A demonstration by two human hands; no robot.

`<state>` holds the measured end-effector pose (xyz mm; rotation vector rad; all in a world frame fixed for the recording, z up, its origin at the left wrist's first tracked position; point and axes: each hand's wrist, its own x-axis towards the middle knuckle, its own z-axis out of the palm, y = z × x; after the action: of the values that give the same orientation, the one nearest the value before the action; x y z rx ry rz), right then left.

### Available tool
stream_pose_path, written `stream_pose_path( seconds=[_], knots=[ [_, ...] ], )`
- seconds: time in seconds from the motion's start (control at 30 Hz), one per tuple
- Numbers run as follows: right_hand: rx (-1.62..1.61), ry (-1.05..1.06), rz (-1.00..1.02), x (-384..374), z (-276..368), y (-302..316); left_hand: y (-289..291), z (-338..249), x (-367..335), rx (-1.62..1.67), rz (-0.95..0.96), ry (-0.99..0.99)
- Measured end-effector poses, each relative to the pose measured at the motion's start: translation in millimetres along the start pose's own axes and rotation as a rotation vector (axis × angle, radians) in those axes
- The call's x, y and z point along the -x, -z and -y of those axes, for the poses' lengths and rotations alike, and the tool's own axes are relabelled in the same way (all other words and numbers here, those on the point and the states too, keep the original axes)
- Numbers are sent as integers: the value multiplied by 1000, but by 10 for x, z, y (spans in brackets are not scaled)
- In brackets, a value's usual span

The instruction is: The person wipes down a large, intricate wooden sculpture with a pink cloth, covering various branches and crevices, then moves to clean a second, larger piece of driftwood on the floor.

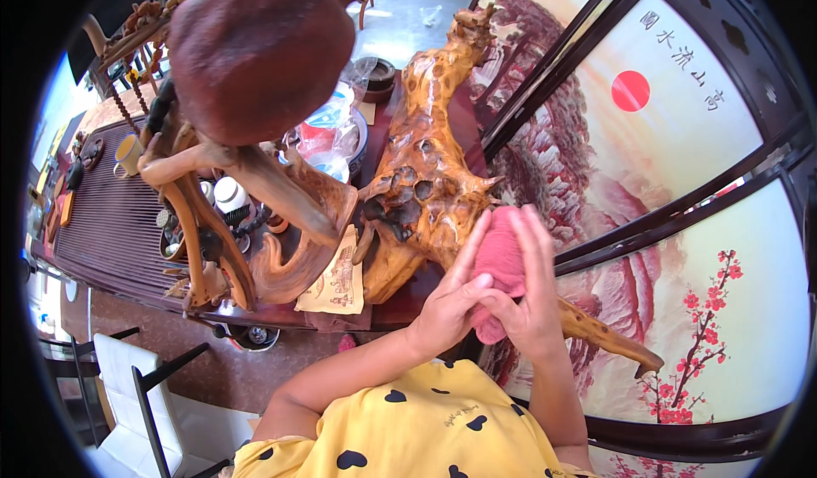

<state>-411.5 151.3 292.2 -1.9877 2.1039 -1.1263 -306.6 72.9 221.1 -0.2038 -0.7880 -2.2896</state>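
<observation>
Part of the pink cloth (pixel 502 252) is hidden from us by the left hand (pixel 447 309) and right hand (pixel 534 297); the lower edge crops the yellow heart-print garment (pixel 383 431), and we cannot read the tiny print on the tan paper packet (pixel 334 282).

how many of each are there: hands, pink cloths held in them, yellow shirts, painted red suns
Hands (left hand, right hand): 2
Held pink cloth: 1
Yellow shirt: 1
Painted red sun: 1
Total: 5
</observation>
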Motion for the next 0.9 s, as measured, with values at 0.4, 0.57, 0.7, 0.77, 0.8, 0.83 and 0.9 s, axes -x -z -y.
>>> stream_pose_path(
  seconds=[0.4,0.57,0.7,0.77,0.8,0.83,0.9],
  knots=[
    [70,-2,-291,-514,205,-7,362,-124,310,-1213,-102,-479],
    [126,105,-2,-905,-186,-306,523,198,505,-1690,317,-669],
    [441,327,115,-554,-307,-686,511,308,487,-1702,374,-665],
    [450,353,400,-417,-276,-596,599,252,514,-1712,348,-628],
    [462,359,538,-393,-259,-523,601,236,544,-1688,366,-687],
    [518,473,628,-464,-142,-443,609,222,569,-1671,381,-747],
    [416,424,536,-687,28,-423,594,235,617,-1624,326,-833]
  ],
)
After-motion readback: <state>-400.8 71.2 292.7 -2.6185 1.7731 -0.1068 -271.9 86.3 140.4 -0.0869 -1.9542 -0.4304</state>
